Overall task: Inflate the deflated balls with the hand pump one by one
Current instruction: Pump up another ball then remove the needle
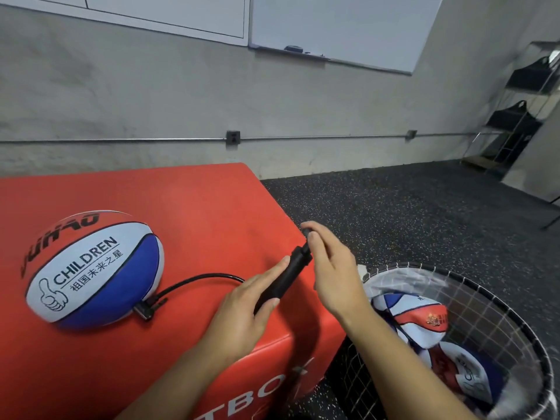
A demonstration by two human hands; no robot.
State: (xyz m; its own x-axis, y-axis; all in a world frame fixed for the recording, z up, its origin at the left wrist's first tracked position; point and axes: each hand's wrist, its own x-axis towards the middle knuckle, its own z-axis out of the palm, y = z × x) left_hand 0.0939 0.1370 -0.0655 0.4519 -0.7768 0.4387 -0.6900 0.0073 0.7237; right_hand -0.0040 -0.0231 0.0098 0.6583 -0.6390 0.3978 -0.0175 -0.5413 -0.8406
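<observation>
Pump (pixel 286 275) in both hands' grip, seemingly.

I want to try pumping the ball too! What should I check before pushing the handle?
1. Left hand holds the black pump body steady: ok.
2. Right hand grips the pump handle at the top: ok.
3. Hose runs unkinked from the pump to the ball: ok.
4. Needle end sits at the ball's lower edge; whether it is fully in the valve: cannot tell.
5. Ball lies on the red box, away from the edge: ok.
6. Ball is round enough yet: not ok, it looks flattened.
7. More balls wait in the wire basket: ok.
</observation>
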